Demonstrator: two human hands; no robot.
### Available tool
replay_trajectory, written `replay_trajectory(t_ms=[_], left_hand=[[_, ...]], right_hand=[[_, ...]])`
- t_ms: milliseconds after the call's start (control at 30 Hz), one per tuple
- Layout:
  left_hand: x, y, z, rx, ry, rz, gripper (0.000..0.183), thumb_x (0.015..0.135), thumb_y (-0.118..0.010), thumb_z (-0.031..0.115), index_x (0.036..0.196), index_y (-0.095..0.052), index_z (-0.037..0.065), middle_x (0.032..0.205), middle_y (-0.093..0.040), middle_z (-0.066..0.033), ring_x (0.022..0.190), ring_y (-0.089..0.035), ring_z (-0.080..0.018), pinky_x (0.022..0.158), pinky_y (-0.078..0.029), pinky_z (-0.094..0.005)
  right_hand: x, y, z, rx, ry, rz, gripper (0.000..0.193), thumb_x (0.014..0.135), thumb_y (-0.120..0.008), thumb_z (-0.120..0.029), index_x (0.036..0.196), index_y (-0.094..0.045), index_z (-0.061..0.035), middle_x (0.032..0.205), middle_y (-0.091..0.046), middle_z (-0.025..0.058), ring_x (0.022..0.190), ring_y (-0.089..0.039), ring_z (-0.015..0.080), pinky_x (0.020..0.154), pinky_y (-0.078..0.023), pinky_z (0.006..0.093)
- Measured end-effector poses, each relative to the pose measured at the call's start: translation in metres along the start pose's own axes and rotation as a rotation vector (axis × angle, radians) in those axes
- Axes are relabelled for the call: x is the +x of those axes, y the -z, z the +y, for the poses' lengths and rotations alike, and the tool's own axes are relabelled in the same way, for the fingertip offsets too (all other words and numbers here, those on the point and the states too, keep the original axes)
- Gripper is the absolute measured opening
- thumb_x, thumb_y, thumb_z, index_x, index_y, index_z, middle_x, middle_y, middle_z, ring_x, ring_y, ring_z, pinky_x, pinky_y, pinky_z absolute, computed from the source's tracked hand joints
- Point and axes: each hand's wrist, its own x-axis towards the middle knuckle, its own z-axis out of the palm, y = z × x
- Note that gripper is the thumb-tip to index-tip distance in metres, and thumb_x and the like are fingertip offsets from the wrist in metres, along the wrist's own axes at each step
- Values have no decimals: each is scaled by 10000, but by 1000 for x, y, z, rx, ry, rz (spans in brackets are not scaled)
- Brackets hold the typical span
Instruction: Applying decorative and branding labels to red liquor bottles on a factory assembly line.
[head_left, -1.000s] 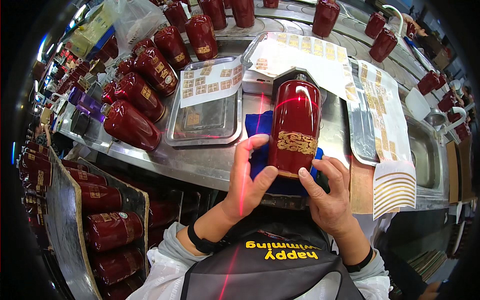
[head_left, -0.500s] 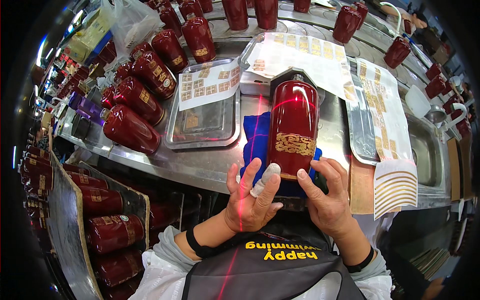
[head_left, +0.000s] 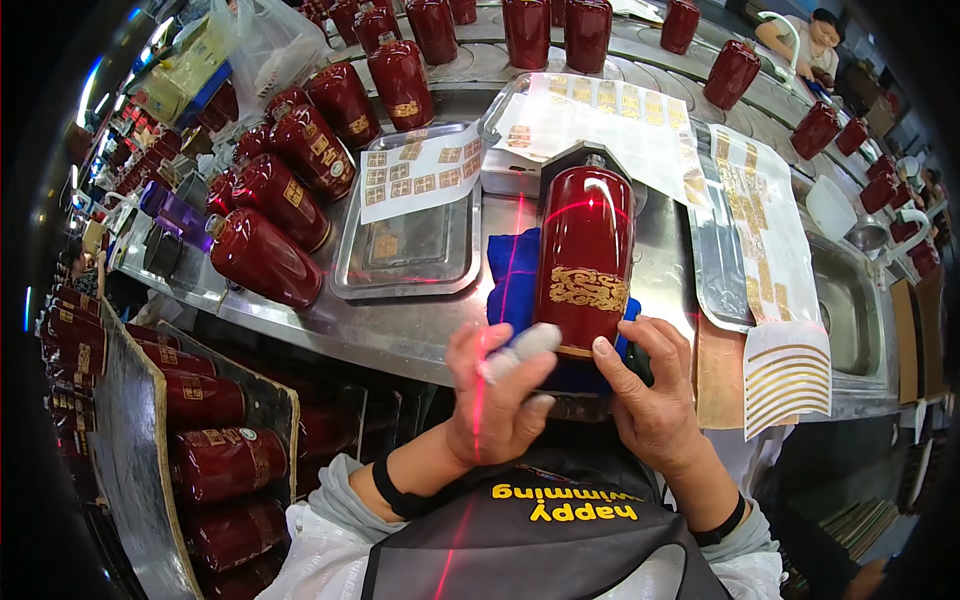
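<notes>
A dark red ceramic bottle [head_left: 585, 255] with a gold ornament band lies on a blue cloth [head_left: 512, 268] on the steel bench, its base toward me. My right hand [head_left: 650, 395] grips the bottle's base from the right, thumb on its lower edge. My left hand [head_left: 497, 395] is just off the bottle's lower left, fingers curled around a small whitish pad [head_left: 520, 350]. A red laser line runs down across the cloth and my left hand.
A steel tray [head_left: 405, 255] with a sheet of gold decals sits left of the bottle. Several red bottles [head_left: 262, 255] lie at the far left, more stand along the back. Decal sheets [head_left: 770, 235] lie right, beside a sink [head_left: 850, 300]. A crate of bottles [head_left: 200, 440] stands below left.
My left hand has come off the bottle's side and drawn back toward me, now curled around the whitish pad. The right hand keeps its grip on the base.
</notes>
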Motion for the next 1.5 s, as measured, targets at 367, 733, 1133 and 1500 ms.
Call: replay_trajectory(t_ms=[367, 733, 1133, 1500], left_hand=[[2, -7, -12, 171, -268, -3, 272, 823, -665, 88, 1070, -589, 171, 1088, -618, -87, 1100, -503, -285, 1046, -285, -554], [19, 0, -8, -84, 100, -32, 288, 854, -669, 104, 1137, -630, 64, 1101, -628, -127, 1053, -468, -311, 958, -354, -468], [23, -7, -14, 9, -112, -46, 323, 766, -748, 111, 1084, -691, 110, 1110, -628, -78, 1013, -490, -272, 928, -362, -453], [21, -2, -12, -97, 4, -67, 326, 816, -705, 152, 1127, -673, 58, 1120, -619, -131, 1018, -504, -306, 919, -379, -437]], right_hand=[[-1, -2, 2, 18, -6, 14, 613, 667, -705, 52, 1247, -635, -137, 1204, -521, 138, 1123, -501, 359, 947, -450, 444], [-2, -3, 2, 38, -14, 19, 638, 644, -696, 69, 1245, -636, -138, 1212, -522, 132, 1122, -500, 359, 953, -449, 447], [-1, -4, 2, 62, -15, 29, 633, 645, -702, 67, 1240, -642, -140, 1215, -519, 134, 1126, -500, 360, 957, -450, 442], [-2, -5, 3, 65, -17, 28, 651, 630, -700, 77, 1242, -640, -138, 1210, -517, 134, 1128, -499, 359, 965, -444, 446]])
